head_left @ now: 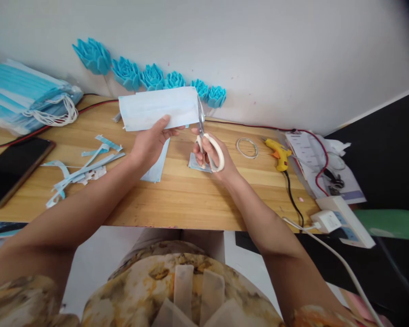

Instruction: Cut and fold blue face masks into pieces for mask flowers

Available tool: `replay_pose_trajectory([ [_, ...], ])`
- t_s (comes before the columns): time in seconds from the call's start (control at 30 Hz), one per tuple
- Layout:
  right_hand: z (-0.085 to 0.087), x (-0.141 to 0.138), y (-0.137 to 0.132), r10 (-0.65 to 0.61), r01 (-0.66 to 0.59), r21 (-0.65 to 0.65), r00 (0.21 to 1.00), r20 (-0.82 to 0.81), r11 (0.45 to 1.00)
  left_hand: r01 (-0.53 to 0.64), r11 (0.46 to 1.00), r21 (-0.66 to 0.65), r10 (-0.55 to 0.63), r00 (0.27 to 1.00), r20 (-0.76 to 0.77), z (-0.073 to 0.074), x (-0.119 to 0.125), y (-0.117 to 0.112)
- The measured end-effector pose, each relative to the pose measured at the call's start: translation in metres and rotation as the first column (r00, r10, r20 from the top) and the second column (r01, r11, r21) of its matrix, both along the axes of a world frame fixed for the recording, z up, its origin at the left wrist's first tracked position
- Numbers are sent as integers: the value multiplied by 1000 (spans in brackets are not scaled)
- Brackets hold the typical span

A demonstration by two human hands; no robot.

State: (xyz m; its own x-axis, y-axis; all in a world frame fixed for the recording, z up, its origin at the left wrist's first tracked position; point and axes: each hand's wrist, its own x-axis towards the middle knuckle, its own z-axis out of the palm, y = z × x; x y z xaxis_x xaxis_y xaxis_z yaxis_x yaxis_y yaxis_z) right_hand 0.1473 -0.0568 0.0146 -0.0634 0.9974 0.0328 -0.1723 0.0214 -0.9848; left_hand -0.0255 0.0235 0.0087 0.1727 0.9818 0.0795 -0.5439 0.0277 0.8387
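Observation:
My left hand (153, 143) holds up a pale blue face mask (157, 109), thumb on the near side and fingers behind it. In my right hand (214, 154) is a pair of scissors (215, 152) with cream handles, its blades upright along the mask's right edge. Whether the blades are closed on that edge I cannot tell. Below my left hand, another blue mask piece (157, 165) lies on the table. A small folded blue piece (198, 163) rests under my right hand, partly hidden by it. Cut blue strips (85, 170) lie left of my left forearm.
Several blue flowers (126, 72) line the wall behind the wooden table (259, 181). A stack of masks (27, 95) and a phone (17, 168) are at left. Rightward are a tape roll (247, 148), a yellow glue gun (280, 156), a power strip (347, 222) and cables.

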Motion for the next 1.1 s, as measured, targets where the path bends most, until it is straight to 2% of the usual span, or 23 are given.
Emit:
replay_pose_trajectory([
  [0.2,3,-2,-2,-15,15,-11,1000,15,1000,-28,1000,-10,28,1000,3,3,0,-1],
  [0.43,4,-4,-4,-32,33,-12,997,64,999,-5,1000,24,5,1000,-2,2,-2,0],
  [0.63,6,-4,-6,18,-16,-34,999,51,999,-9,999,46,11,999,-43,3,-2,-2],
  [0.87,1,-2,-3,93,-94,24,994,49,995,-9,1000,19,10,998,-68,6,-2,-5],
  [1.1,1,-2,-4,78,-78,-24,997,-1,997,18,998,55,-16,999,-35,8,3,-10],
])
